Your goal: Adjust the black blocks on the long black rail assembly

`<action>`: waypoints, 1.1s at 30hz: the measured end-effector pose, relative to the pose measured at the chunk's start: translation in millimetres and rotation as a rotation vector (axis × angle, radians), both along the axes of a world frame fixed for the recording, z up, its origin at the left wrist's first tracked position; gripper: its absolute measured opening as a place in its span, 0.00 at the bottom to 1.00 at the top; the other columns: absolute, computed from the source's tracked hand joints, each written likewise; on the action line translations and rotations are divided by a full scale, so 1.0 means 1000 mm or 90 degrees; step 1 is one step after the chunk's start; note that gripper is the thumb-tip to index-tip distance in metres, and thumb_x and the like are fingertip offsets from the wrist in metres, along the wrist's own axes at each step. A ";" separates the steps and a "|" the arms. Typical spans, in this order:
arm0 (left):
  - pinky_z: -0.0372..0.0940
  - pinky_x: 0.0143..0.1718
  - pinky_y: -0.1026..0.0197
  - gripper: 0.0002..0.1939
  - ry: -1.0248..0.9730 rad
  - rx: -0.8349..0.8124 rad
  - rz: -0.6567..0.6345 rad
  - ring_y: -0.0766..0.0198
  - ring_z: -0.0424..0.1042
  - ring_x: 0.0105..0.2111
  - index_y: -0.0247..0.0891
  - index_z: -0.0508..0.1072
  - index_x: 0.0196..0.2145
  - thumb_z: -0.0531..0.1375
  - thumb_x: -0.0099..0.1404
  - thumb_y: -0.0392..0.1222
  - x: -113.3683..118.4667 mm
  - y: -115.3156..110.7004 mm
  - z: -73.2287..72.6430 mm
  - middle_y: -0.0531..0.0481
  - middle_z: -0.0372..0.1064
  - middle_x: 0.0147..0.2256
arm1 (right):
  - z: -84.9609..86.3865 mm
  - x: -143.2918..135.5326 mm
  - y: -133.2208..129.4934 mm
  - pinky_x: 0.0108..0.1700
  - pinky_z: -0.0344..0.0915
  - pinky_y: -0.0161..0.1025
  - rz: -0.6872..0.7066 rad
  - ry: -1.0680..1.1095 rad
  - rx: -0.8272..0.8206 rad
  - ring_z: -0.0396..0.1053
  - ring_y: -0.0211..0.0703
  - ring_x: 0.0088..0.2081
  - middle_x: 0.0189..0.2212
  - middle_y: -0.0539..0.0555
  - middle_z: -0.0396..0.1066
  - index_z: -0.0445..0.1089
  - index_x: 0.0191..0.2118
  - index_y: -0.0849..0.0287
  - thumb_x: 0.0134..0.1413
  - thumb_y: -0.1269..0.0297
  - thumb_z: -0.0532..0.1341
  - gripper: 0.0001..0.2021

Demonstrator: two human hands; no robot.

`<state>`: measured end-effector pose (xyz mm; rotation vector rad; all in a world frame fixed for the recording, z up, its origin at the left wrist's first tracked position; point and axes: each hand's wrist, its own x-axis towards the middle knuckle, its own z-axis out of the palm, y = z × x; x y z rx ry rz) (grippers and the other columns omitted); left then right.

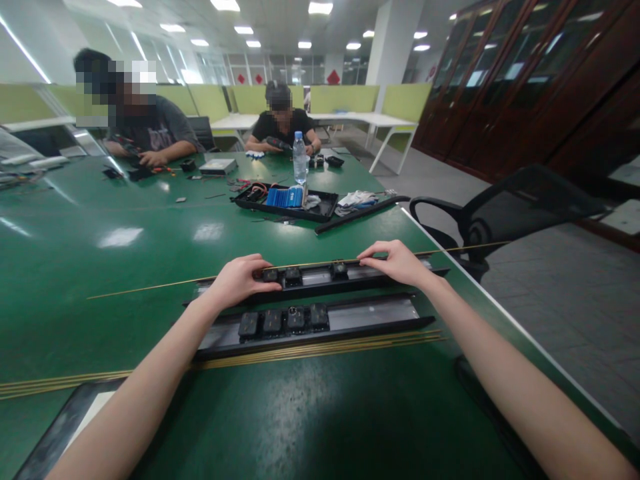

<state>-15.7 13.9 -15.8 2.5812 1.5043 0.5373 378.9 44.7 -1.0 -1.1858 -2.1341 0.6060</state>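
Observation:
A long thin brass rod (pixel 310 265) lies across the far black channel (pixel 320 287), which holds several black blocks. My left hand (pixel 245 279) is at the channel's left part, its thumb and fingers closing round the channel edge and a block beside the rod. My right hand (pixel 393 259) pinches the rod over the right part of the channel. Nearer to me sits a second black channel (pixel 373 315) with several black square blocks in its left half. Along its near edge lies a bundle of brass rods (pixel 320 348).
A black tray (pixel 325 208) with a blue pack, a water bottle (pixel 299 158), white gloves (pixel 356 202) and a black strip (pixel 357 215) are farther back. Two people sit across the green table (pixel 150 253). An office chair (pixel 520 200) stands at the right.

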 end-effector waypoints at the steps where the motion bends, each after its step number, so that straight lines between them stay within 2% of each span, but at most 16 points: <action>1: 0.61 0.33 0.61 0.30 -0.002 -0.002 0.001 0.60 0.72 0.32 0.38 0.79 0.41 0.60 0.59 0.70 0.000 0.000 0.000 0.48 0.72 0.35 | 0.000 0.000 0.000 0.45 0.70 0.44 -0.001 -0.002 0.000 0.77 0.50 0.39 0.35 0.53 0.82 0.82 0.35 0.54 0.53 0.58 0.66 0.08; 16: 0.62 0.34 0.60 0.30 -0.007 -0.005 0.008 0.59 0.72 0.32 0.39 0.79 0.40 0.61 0.59 0.70 0.001 -0.002 0.001 0.49 0.73 0.34 | 0.000 0.010 0.004 0.45 0.70 0.44 0.002 -0.009 -0.019 0.77 0.50 0.41 0.36 0.52 0.82 0.82 0.35 0.53 0.54 0.58 0.65 0.08; 25: 0.67 0.48 0.55 0.29 -0.050 0.015 -0.015 0.53 0.74 0.45 0.40 0.79 0.41 0.62 0.58 0.68 -0.002 0.000 -0.004 0.44 0.74 0.46 | 0.003 0.012 0.004 0.45 0.71 0.45 -0.001 -0.013 -0.036 0.78 0.52 0.41 0.36 0.53 0.82 0.81 0.35 0.54 0.53 0.57 0.65 0.09; 33: 0.66 0.41 0.58 0.29 -0.021 -0.017 -0.004 0.53 0.76 0.40 0.39 0.78 0.41 0.62 0.59 0.68 0.000 0.000 0.000 0.45 0.78 0.41 | 0.003 0.016 0.006 0.45 0.70 0.43 -0.006 -0.027 -0.048 0.77 0.51 0.42 0.36 0.52 0.82 0.81 0.35 0.54 0.53 0.57 0.66 0.09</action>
